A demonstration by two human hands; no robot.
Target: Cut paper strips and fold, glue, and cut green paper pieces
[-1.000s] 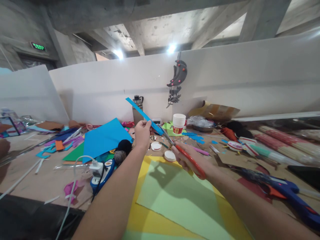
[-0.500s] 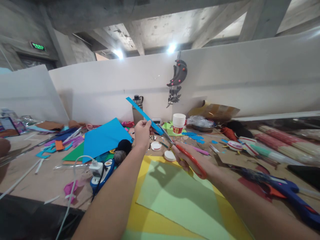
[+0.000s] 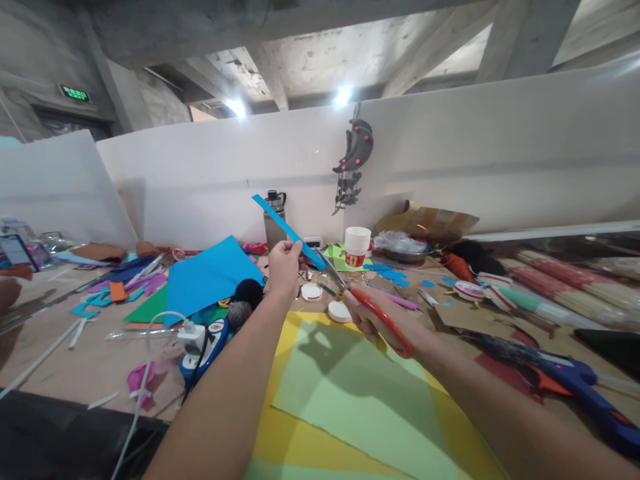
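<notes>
Pinched between the thumb and fingers of my left hand (image 3: 284,268) is a narrow blue paper strip (image 3: 274,215), slanting up to the left above the table. My right hand (image 3: 367,312) grips a pair of scissors (image 3: 383,321) with orange-red handles. Its blades point up and left and meet the strip's lower right end; whether they are fully closed on it I cannot tell. Below both hands lies a pale green paper sheet (image 3: 350,393) on top of yellow paper (image 3: 285,437). A round white lid (image 3: 340,311) rests just under the scissors.
Left of my arm are a large blue sheet (image 3: 210,280), yarn balls (image 3: 240,313) and a blue power strip (image 3: 213,347) with a white cable. Stacked paper cups (image 3: 358,243) and a bottle (image 3: 275,223) stand behind. A blue glue gun (image 3: 570,373) lies right, near bundled sticks (image 3: 575,280).
My hands, the strip and the scissors look almost unchanged. At the far left edge, another person's hand has shifted slightly away from the phone.
</notes>
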